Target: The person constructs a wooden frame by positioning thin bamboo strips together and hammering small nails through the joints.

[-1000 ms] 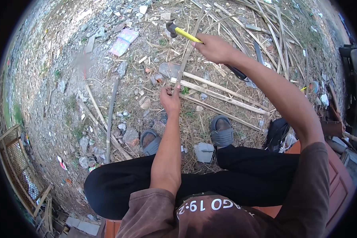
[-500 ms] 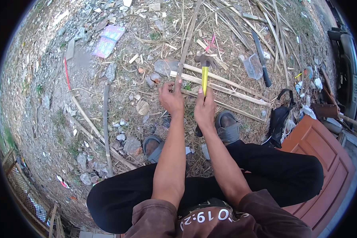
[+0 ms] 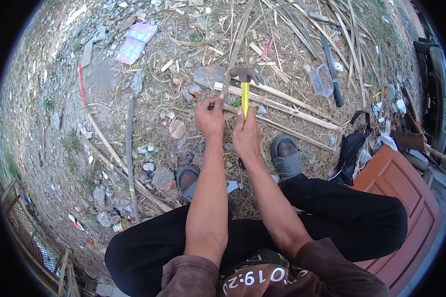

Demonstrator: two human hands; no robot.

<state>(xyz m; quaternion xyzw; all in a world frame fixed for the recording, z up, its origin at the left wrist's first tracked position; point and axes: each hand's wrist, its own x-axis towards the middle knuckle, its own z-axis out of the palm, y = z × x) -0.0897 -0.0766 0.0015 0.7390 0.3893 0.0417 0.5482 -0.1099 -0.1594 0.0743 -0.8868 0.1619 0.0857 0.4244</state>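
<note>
My left hand (image 3: 210, 119) pinches the near end of a long, thin grey-brown wooden strip (image 3: 237, 42), which runs away from me toward the far edge. A flat grey stone (image 3: 206, 76) lies beside and partly under the strip. My right hand (image 3: 247, 132) is wrapped round the yellow handle of a claw hammer (image 3: 245, 94). The dark hammer head is at the strip, just beyond my left fingers; whether it touches cannot be made out. Several pale split wooden strips (image 3: 292, 111) lie on the ground to the right of the hammer.
A knife with a black handle (image 3: 333, 74) lies beside a clear plastic container (image 3: 320, 80) at the right. Nearer are a black bag (image 3: 349, 151) and a reddish-brown panelled board (image 3: 401, 198). More strips (image 3: 130, 158) lie at left, among stones and dry grass. My sandalled feet flank my forearms.
The hammer and my right hand have moved left, bringing the hammer head to the wooden strip. My left hand keeps its hold on the strip's near end.
</note>
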